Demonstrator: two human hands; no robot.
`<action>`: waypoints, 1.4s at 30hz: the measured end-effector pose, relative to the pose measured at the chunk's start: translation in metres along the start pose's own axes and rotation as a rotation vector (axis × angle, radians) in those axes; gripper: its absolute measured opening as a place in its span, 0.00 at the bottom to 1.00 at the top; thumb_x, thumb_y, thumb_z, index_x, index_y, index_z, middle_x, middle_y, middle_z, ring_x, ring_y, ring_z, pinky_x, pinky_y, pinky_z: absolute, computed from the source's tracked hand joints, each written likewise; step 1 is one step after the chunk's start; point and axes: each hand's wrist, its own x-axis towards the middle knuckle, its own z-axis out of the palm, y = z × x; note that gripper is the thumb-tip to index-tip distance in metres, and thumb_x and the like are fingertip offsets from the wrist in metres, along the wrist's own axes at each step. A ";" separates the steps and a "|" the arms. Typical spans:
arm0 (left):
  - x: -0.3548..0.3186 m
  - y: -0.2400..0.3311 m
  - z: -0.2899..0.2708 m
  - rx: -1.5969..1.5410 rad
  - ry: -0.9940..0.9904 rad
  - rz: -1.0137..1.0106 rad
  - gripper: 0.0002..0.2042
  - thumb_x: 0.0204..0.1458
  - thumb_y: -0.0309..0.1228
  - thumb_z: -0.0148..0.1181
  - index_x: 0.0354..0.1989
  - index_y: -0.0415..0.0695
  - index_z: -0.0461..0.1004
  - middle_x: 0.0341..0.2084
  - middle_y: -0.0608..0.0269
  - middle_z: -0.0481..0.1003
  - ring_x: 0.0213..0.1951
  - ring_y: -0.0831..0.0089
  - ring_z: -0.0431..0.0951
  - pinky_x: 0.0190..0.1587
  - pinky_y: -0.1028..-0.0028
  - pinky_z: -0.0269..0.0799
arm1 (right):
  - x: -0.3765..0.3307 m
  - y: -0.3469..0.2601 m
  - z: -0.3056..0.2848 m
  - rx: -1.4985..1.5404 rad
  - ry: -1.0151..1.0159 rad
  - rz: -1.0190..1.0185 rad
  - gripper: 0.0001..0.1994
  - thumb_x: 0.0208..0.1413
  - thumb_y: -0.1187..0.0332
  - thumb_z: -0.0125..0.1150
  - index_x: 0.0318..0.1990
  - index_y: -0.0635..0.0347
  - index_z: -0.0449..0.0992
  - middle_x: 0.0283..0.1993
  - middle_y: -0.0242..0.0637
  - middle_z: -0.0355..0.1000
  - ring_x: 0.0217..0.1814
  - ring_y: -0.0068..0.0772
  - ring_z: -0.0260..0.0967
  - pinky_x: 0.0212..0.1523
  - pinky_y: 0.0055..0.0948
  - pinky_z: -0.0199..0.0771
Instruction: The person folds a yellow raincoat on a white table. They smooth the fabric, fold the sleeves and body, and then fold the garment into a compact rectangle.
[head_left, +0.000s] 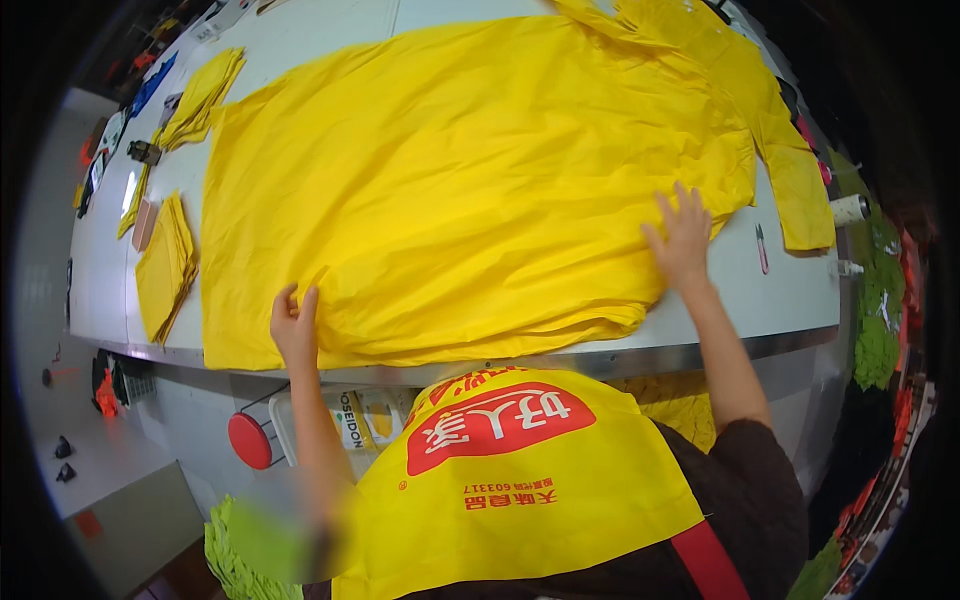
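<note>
A large yellow long-sleeved garment (460, 180) of thin, wrinkled fabric lies spread across the white table. Its body stretches to the left, with one sleeve (795, 190) hanging toward the near right. The near long edge is bunched in loose folds. At the near left, my left hand (296, 325) rests on the garment, fingers slightly bent and apart from the thumb, with no cloth visibly gripped. My right hand (684, 238) is over the garment's right part, fingers spread; whether it presses on the cloth, I cannot tell.
Folded yellow cloth pieces (167, 265) and another stack (205, 98) lie at the table's left. Thread snips (762, 248) sit right of my right hand, near a white thread cone (850, 209). Below the table are a red round stool (249, 441) and green fabric (245, 550).
</note>
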 end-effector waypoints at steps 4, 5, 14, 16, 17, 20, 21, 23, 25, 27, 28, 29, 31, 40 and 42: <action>0.022 0.000 0.014 -0.084 -0.093 -0.051 0.10 0.52 0.33 0.56 0.23 0.41 0.69 0.15 0.75 0.59 0.20 0.84 0.56 0.22 0.81 0.53 | -0.052 -0.046 0.020 0.031 -0.444 0.044 0.37 0.48 0.43 0.51 0.63 0.53 0.53 0.68 0.45 0.41 0.70 0.54 0.32 0.58 0.66 0.32; 0.026 -0.007 0.017 -0.297 -0.062 -0.169 0.09 0.52 0.32 0.57 0.25 0.40 0.70 0.16 0.74 0.61 0.20 0.83 0.57 0.22 0.81 0.54 | -0.054 -0.046 0.023 0.036 -0.418 0.024 0.38 0.48 0.42 0.51 0.63 0.53 0.52 0.68 0.45 0.40 0.70 0.53 0.31 0.58 0.65 0.32; 0.031 -0.038 0.003 0.409 -0.378 -0.028 0.12 0.54 0.33 0.49 0.38 0.37 0.72 0.34 0.58 0.74 0.36 0.70 0.74 0.38 0.72 0.68 | -0.059 -0.045 0.031 0.013 -0.326 -0.018 0.40 0.47 0.39 0.49 0.63 0.55 0.53 0.68 0.45 0.42 0.70 0.52 0.34 0.58 0.64 0.33; 0.034 -0.040 0.003 0.690 -0.646 -0.117 0.13 0.54 0.34 0.48 0.39 0.36 0.71 0.36 0.58 0.74 0.38 0.70 0.73 0.41 0.72 0.67 | -0.057 -0.044 0.035 0.009 -0.310 -0.025 0.40 0.47 0.38 0.48 0.63 0.54 0.54 0.68 0.45 0.43 0.69 0.52 0.35 0.58 0.65 0.34; 0.035 -0.042 0.002 0.278 -0.589 -0.212 0.13 0.54 0.34 0.48 0.39 0.36 0.72 0.36 0.58 0.74 0.38 0.70 0.73 0.42 0.72 0.67 | -0.059 -0.042 0.036 0.011 -0.313 -0.018 0.40 0.47 0.38 0.48 0.63 0.54 0.54 0.68 0.45 0.43 0.70 0.52 0.35 0.58 0.65 0.33; 0.033 -0.043 -0.014 -0.799 -0.470 -0.447 0.12 0.54 0.32 0.47 0.36 0.35 0.72 0.36 0.61 0.74 0.39 0.73 0.72 0.44 0.72 0.67 | -0.066 -0.036 0.039 0.031 -0.363 0.005 0.40 0.47 0.39 0.50 0.63 0.54 0.52 0.68 0.45 0.42 0.70 0.52 0.34 0.60 0.64 0.32; 0.030 -0.028 -0.022 -0.857 -0.506 -0.364 0.13 0.55 0.32 0.44 0.40 0.35 0.71 0.40 0.57 0.73 0.43 0.71 0.72 0.49 0.71 0.65 | -0.064 -0.033 0.038 0.034 -0.381 0.017 0.40 0.47 0.40 0.50 0.63 0.54 0.52 0.68 0.46 0.41 0.70 0.53 0.33 0.60 0.64 0.31; 0.025 -0.027 -0.026 -1.018 -0.582 -0.328 0.19 0.56 0.34 0.40 0.51 0.34 0.65 0.51 0.52 0.67 0.54 0.64 0.66 0.58 0.67 0.58 | -0.060 -0.036 0.031 0.025 -0.381 0.007 0.40 0.47 0.39 0.49 0.63 0.54 0.52 0.68 0.45 0.40 0.70 0.52 0.32 0.61 0.63 0.31; 0.027 -0.044 -0.016 -1.152 -0.727 -0.418 0.24 0.57 0.40 0.38 0.58 0.39 0.58 0.56 0.51 0.62 0.57 0.61 0.62 0.59 0.64 0.56 | -0.055 -0.038 0.025 0.031 -0.419 -0.004 0.40 0.47 0.39 0.49 0.63 0.54 0.51 0.68 0.45 0.40 0.70 0.52 0.32 0.61 0.63 0.32; 0.024 -0.038 0.000 -1.293 -0.807 -0.474 0.23 0.57 0.39 0.39 0.57 0.38 0.59 0.56 0.52 0.62 0.57 0.61 0.63 0.59 0.64 0.57 | -0.052 -0.032 0.016 0.071 -0.456 0.008 0.40 0.47 0.39 0.49 0.63 0.54 0.52 0.68 0.45 0.40 0.70 0.53 0.32 0.61 0.63 0.33; 0.025 -0.035 0.001 -1.350 -0.833 -0.509 0.23 0.57 0.38 0.39 0.57 0.38 0.60 0.56 0.52 0.62 0.56 0.61 0.63 0.58 0.64 0.58 | -0.051 -0.037 0.011 0.107 -0.481 0.004 0.40 0.47 0.39 0.49 0.63 0.54 0.52 0.68 0.45 0.40 0.70 0.53 0.32 0.61 0.63 0.33; 0.029 -0.031 0.004 -1.311 -0.843 -0.506 0.22 0.56 0.39 0.41 0.56 0.38 0.61 0.54 0.53 0.64 0.55 0.63 0.64 0.57 0.66 0.59 | -0.051 -0.041 0.005 0.114 -0.457 0.016 0.40 0.47 0.39 0.49 0.63 0.54 0.52 0.68 0.45 0.40 0.70 0.53 0.33 0.61 0.62 0.34; 0.033 -0.020 0.004 -0.992 -0.617 -0.356 0.15 0.55 0.38 0.45 0.43 0.39 0.68 0.42 0.55 0.70 0.44 0.68 0.69 0.46 0.69 0.65 | -0.050 -0.051 -0.011 0.136 -0.404 0.026 0.41 0.47 0.39 0.49 0.63 0.55 0.52 0.68 0.46 0.40 0.70 0.53 0.33 0.61 0.61 0.34; 0.034 -0.091 -0.015 0.199 -0.459 0.161 0.14 0.54 0.32 0.53 0.20 0.38 0.62 0.20 0.68 0.64 0.24 0.76 0.60 0.25 0.73 0.57 | -0.093 -0.071 -0.026 0.237 -0.574 -0.159 0.42 0.44 0.39 0.53 0.63 0.53 0.52 0.68 0.47 0.42 0.70 0.48 0.34 0.63 0.56 0.36; -0.005 -0.081 -0.022 -0.148 -0.171 0.136 0.11 0.53 0.30 0.53 0.39 0.34 0.68 0.32 0.57 0.70 0.33 0.72 0.68 0.36 0.74 0.65 | -0.093 -0.060 -0.044 0.258 -0.577 -0.249 0.39 0.45 0.45 0.57 0.62 0.54 0.54 0.67 0.47 0.44 0.70 0.48 0.36 0.63 0.53 0.38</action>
